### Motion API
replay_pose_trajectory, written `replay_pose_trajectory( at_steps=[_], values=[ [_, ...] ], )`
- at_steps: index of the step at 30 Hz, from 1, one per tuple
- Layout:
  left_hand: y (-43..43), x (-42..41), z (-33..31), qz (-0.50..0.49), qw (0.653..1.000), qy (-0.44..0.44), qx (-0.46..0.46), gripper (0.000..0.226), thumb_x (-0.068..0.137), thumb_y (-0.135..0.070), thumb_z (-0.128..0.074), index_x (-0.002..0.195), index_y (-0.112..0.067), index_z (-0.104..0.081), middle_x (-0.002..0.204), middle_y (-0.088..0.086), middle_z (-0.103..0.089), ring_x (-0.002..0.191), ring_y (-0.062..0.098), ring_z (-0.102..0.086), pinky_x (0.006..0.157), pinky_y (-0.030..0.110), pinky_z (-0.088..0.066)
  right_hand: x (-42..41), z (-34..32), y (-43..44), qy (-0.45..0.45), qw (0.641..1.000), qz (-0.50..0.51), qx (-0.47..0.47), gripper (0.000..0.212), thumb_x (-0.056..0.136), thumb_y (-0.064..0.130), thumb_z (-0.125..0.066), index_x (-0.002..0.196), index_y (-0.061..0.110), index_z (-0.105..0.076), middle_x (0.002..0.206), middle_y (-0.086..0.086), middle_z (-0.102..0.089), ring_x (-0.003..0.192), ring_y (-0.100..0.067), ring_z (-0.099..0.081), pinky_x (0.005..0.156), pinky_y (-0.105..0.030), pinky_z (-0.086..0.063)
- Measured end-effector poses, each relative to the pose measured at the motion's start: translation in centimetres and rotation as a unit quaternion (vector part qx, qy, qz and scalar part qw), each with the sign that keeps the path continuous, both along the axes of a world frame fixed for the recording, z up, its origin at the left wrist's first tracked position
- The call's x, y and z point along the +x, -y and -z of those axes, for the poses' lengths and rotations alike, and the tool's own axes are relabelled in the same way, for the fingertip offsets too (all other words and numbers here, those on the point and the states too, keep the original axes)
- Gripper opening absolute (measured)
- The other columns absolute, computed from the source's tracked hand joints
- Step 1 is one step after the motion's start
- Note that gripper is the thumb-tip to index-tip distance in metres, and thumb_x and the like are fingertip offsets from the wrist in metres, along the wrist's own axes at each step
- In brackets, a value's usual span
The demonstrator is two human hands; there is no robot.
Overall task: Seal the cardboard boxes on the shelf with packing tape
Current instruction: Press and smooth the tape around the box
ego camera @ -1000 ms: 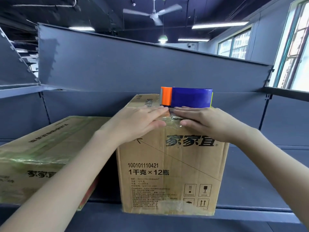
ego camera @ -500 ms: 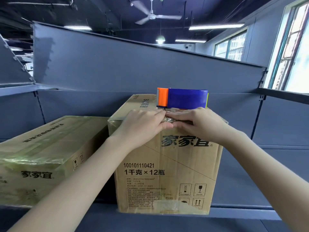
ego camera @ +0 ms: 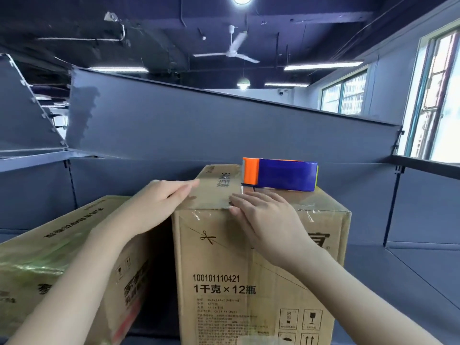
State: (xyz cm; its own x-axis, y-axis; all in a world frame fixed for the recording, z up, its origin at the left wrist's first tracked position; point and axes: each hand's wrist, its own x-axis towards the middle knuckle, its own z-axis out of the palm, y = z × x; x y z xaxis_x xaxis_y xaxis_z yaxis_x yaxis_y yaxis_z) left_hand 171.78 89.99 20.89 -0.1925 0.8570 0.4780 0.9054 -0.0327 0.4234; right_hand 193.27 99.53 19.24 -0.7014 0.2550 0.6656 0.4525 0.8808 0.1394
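1. Comparing with half a second ago, my two grips no longer meet fingertip to fingertip at the near top edge of the upright brown cardboard box [ego camera: 249, 270].
2. My left grip [ego camera: 159, 205] has slid toward 9 o'clock. It lies flat on the box's top left edge, fingers straight, holding nothing.
3. My right grip [ego camera: 261, 217] is equally flat and empty, pressing the clear packing tape [ego camera: 307, 209] over the near edge.
4. At 12 o'clock from it, the orange-and-blue tape dispenser [ego camera: 278, 174] sits unmoved on the box top, unheld.
5. I read this as a smoothing stroke: the strip is laid and this box is nearly sealed.
6. At 9 o'clock on the grey metal shelf [ego camera: 410, 270], the tape-wrapped cardboard box [ego camera: 62, 245] looks finished.
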Motion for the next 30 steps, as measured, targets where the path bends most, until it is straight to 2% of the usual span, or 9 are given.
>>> replay_pose_trajectory(
  at_steps=[3, 7, 10, 14, 17, 19, 22, 25, 30],
  values=[
    [-0.4, 0.8, 1.7, 0.021, 0.997, 0.037, 0.071, 0.037, 0.096, -0.042, -0.035, 0.121, -0.032, -0.059, 0.126, -0.023, -0.055, 0.122, -0.01, -0.042, 0.102, 0.009, -0.028, 0.2, 1.0, -0.7, -0.05, 0.995, 0.001, 0.083, 0.034, 0.094, 0.029, -0.04, 0.098, 0.015, -0.071, 0.101, 0.004, -0.071, 0.093, -0.016, -0.067, 0.08, -0.029, -0.052],
    [-0.4, 3.8, 2.1, 0.034, 0.977, -0.103, 0.185, 0.053, 0.094, -0.054, -0.028, 0.111, -0.024, -0.068, 0.116, -0.015, -0.064, 0.112, -0.004, -0.053, 0.097, 0.02, -0.038, 3.0, 1.2, -3.8, -0.073, 0.987, -0.053, 0.135, 0.036, 0.097, 0.025, -0.036, 0.102, 0.012, -0.069, 0.107, 0.005, -0.069, 0.095, -0.018, -0.063, 0.094, -0.036, -0.04],
    [-0.7, 5.3, 1.4, 0.129, 0.967, -0.138, 0.171, 0.052, 0.098, -0.05, -0.023, 0.118, -0.024, -0.064, 0.12, -0.017, -0.062, 0.111, -0.002, -0.052, 0.099, 0.022, -0.031, 6.0, 0.8, -5.7, -0.088, 0.99, -0.078, 0.075, 0.039, 0.095, 0.025, -0.03, 0.103, 0.015, -0.067, 0.109, 0.008, -0.066, 0.102, -0.016, -0.056, 0.102, -0.041, -0.03],
    [-2.3, 5.9, 0.9, 0.16, 0.966, -0.128, 0.157, 0.044, 0.093, -0.046, -0.038, 0.124, -0.022, -0.058, 0.125, -0.017, -0.057, 0.12, -0.006, -0.043, 0.107, 0.024, -0.028, 7.6, -1.0, -5.3, -0.093, 0.989, -0.081, -0.078, 0.05, 0.097, 0.041, -0.022, 0.094, 0.02, -0.067, 0.095, 0.011, -0.066, 0.099, -0.009, -0.054, 0.101, -0.041, -0.03],
    [-3.8, 6.3, 0.9, 0.145, 0.982, -0.095, 0.081, 0.077, 0.078, -0.078, -0.03, 0.131, -0.026, -0.05, 0.138, -0.014, -0.047, 0.131, -0.003, -0.033, 0.113, 0.035, -0.026, 6.1, -2.0, -2.2, -0.049, 0.996, -0.041, -0.055, 0.06, 0.091, 0.06, -0.023, 0.093, 0.019, -0.067, 0.095, 0.009, -0.067, 0.099, -0.013, -0.055, 0.097, -0.032, -0.034],
    [-4.6, 7.7, 1.3, 0.123, 0.985, -0.086, 0.082, 0.091, 0.069, -0.087, -0.027, 0.128, -0.023, -0.053, 0.132, -0.011, -0.053, 0.125, 0.002, -0.041, 0.105, 0.04, -0.036, 5.5, -1.8, -0.1, -0.016, 0.998, -0.037, -0.043, 0.059, 0.088, 0.064, -0.027, 0.103, 0.022, -0.067, 0.105, 0.01, -0.067, 0.102, -0.012, -0.056, 0.094, -0.03, -0.036],
    [-5.2, 9.6, 1.9, 0.123, 0.978, -0.105, 0.135, 0.083, 0.07, -0.085, -0.031, 0.117, -0.023, -0.061, 0.114, -0.015, -0.057, 0.11, 0.0, -0.046, 0.094, 0.031, -0.042, 7.1, -1.4, 0.7, 0.017, 0.998, -0.044, -0.03, 0.057, 0.089, 0.064, -0.029, 0.105, 0.025, -0.067, 0.106, 0.015, -0.067, 0.1, -0.011, -0.057, 0.093, -0.033, -0.036],
    [-5.1, 8.9, 1.5, 0.128, 0.978, -0.109, 0.122, 0.076, 0.073, -0.082, -0.033, 0.119, -0.029, -0.059, 0.121, -0.021, -0.055, 0.118, -0.002, -0.045, 0.101, 0.031, -0.038, 10.7, -1.3, -0.9, 0.03, 0.994, -0.094, -0.041, 0.05, 0.095, 0.05, -0.029, 0.117, 0.024, -0.065, 0.119, 0.016, -0.063, 0.11, -0.011, -0.054, 0.098, -0.035, -0.031],
    [-4.7, 6.0, 0.6, -0.021, 0.983, -0.169, 0.067, 0.091, 0.067, -0.089, -0.015, 0.128, -0.034, -0.052, 0.131, -0.024, -0.044, 0.121, -0.005, -0.034, 0.107, 0.024, -0.023, 17.2, -1.4, -6.4, -0.017, 0.994, -0.042, -0.1, 0.047, 0.098, 0.044, -0.016, 0.122, 0.033, -0.055, 0.132, 0.019, -0.05, 0.137, -0.007, -0.028, 0.116, -0.028, -0.009]
  ],
)
